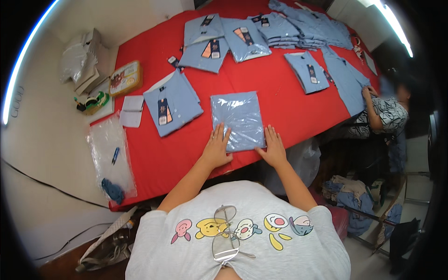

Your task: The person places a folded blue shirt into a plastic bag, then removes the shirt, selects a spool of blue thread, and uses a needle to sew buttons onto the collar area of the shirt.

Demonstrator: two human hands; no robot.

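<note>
A folded blue shirt in a clear plastic bag [240,114] lies flat in front of me near the table's front edge. My left hand [217,148] rests on its lower left part, fingers stretched forward and slightly apart. Along its lower right edge lies my right hand [273,145], fingers extended, the thumb at the bag's near corner. Neither hand grips anything. To the left is a folded blue shirt [173,103] with dark and orange tags on its front.
Folded tagged shirts [245,39] and shirt stacks [280,32] line the far side of the red table [275,79]. Clear bags with a pen [115,155], a notepad [132,111] and a yellow box [125,78] are left. Another person [387,112] handles a shirt at right.
</note>
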